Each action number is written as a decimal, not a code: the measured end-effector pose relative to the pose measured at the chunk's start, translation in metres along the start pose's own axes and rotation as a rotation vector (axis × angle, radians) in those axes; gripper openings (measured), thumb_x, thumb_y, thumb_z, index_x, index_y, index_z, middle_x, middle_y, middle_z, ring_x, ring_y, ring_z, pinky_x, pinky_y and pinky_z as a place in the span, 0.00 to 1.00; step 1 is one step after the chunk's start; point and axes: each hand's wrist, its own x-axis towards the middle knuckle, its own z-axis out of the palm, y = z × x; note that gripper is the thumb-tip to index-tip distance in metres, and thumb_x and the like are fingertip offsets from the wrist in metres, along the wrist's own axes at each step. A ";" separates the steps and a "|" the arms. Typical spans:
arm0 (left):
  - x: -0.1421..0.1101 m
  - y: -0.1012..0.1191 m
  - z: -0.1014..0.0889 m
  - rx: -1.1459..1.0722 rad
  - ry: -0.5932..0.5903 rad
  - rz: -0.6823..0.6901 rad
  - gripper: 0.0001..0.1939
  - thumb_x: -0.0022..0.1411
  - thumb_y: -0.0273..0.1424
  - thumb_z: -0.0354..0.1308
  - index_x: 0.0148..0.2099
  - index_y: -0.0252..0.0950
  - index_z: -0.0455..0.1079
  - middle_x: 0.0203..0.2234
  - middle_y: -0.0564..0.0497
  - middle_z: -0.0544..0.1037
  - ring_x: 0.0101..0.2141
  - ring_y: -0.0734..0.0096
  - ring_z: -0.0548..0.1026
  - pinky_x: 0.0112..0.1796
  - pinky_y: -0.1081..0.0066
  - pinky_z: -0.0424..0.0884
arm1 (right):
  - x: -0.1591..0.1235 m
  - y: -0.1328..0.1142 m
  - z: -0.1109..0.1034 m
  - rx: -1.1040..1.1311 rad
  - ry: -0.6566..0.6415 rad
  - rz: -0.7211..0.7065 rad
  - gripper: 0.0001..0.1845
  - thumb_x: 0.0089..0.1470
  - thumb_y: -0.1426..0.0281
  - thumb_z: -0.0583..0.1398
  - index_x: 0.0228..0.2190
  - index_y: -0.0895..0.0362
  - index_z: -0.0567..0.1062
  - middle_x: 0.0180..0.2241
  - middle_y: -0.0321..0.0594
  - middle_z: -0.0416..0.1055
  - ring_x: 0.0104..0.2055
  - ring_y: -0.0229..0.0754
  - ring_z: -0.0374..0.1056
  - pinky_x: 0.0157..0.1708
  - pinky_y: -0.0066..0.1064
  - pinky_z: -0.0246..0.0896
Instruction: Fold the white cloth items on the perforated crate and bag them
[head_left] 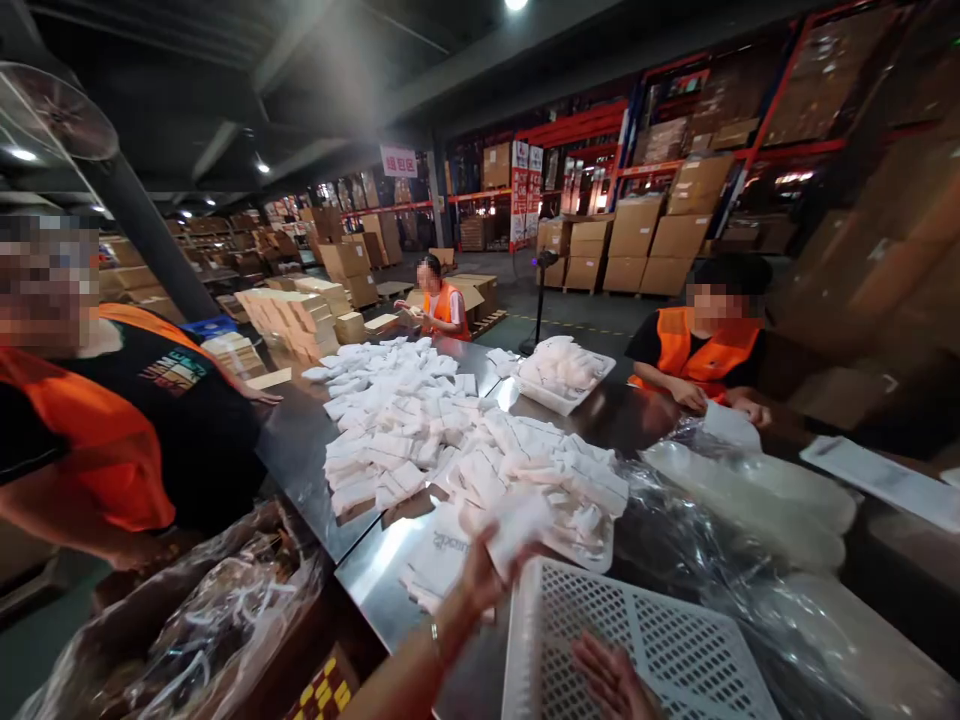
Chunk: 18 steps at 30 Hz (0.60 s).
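My left hand [484, 572], with a bracelet at the wrist, is closed on a small white packet [523, 522], slightly blurred. The packet is raised over the front of a large heap of similar white packets [420, 425]. Just below it, a flat stack of white pouches with dark print [439, 550] lies on the metal table [375, 580]. A white plastic crate [660, 625] with a slotted bottom sits close in front of me. Over its near part is my right hand [611, 675], fingers stretched out and holding nothing visible.
Clear plastic bags [757, 500] cover the table's right side. Beyond the heap stands a filled white basket [566, 375]. A plastic-lined box [217, 620] is at lower left. People in orange vests are at left, at right [701, 345] and at the back.
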 end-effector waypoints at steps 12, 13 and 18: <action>-0.029 -0.068 -0.012 0.327 0.196 -0.516 0.21 0.57 0.17 0.50 0.51 0.31 0.71 0.51 0.38 0.73 0.55 0.55 0.68 0.57 0.53 0.60 | -0.046 -0.011 -0.118 -0.233 0.666 -0.272 0.33 0.43 0.44 0.56 0.40 0.57 0.75 0.44 0.50 0.76 0.49 0.54 0.71 0.50 0.45 0.67; -0.041 -0.076 -0.009 0.407 0.141 -0.526 0.25 0.54 0.13 0.48 0.52 0.30 0.71 0.55 0.35 0.70 0.59 0.53 0.64 0.59 0.51 0.55 | -0.050 -0.006 -0.142 -0.354 0.788 -0.295 0.32 0.45 0.46 0.53 0.40 0.57 0.75 0.45 0.52 0.76 0.48 0.55 0.72 0.49 0.45 0.68; -0.070 -0.123 -0.003 1.160 -0.395 -0.556 0.41 0.53 0.09 0.45 0.66 0.43 0.56 0.63 0.42 0.61 0.58 0.59 0.65 0.54 0.59 0.63 | -0.047 0.010 -0.228 -0.944 1.007 -0.338 0.17 0.37 0.57 0.48 0.21 0.54 0.70 0.31 0.61 0.75 0.40 0.62 0.73 0.44 0.51 0.68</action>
